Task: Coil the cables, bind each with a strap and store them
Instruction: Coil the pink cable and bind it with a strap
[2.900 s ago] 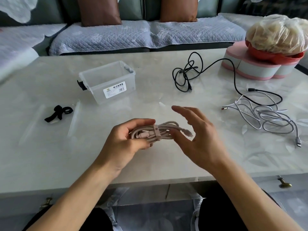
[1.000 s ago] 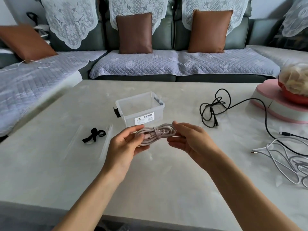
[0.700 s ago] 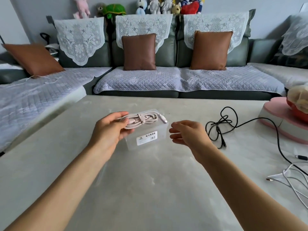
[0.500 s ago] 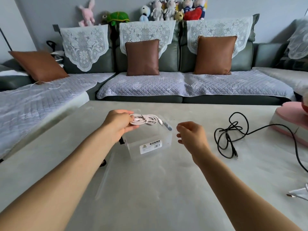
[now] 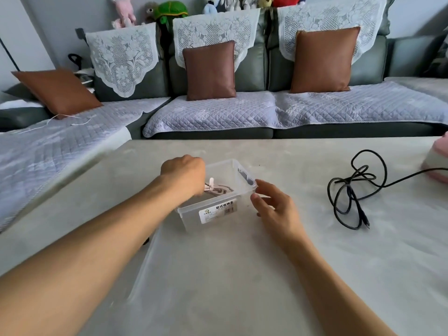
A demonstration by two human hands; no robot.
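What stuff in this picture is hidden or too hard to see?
All in the head view:
- Left hand: its fingers are behind its own back and wrist, so whether it grips the pink cable cannot be told.
- Pink cable: partly covered by that hand and the clear box wall.
- Box label: small print unreadable.
- Black cable: one end runs off the right edge.
- Pink object: cut off by the right edge.

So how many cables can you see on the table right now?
2. A pinkish coiled cable lies inside the clear storage box under the left hand; a loose black cable lies to the right. Others may sit outside the frame.
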